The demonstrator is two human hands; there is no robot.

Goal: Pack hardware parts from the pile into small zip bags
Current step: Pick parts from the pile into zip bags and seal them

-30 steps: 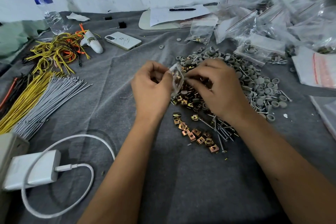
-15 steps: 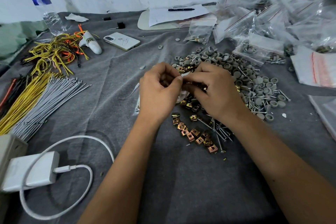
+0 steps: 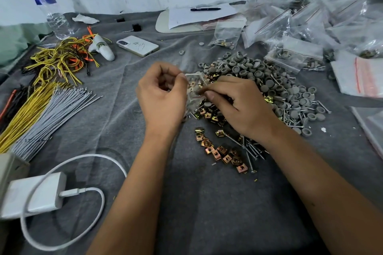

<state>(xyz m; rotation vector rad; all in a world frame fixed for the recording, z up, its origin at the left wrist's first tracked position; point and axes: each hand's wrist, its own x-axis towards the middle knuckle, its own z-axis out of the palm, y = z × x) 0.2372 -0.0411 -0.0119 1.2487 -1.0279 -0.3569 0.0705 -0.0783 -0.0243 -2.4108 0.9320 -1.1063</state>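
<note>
Grey cloth [image 3: 207, 203] covers the table, both hands working over a hardware pile.
Left hand [image 3: 161, 97] and right hand [image 3: 238, 107] pinch one small clear plastic zip bag [image 3: 194, 87] between them, just above brass-coloured square clip nuts [image 3: 209, 115]; grey round caps [image 3: 269, 85] lie beyond.

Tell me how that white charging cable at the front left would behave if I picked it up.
The white cable would probably hang floppy, since it lies in loose loops. It likely drags the white charger along, being plugged into it. It looks light.
</note>
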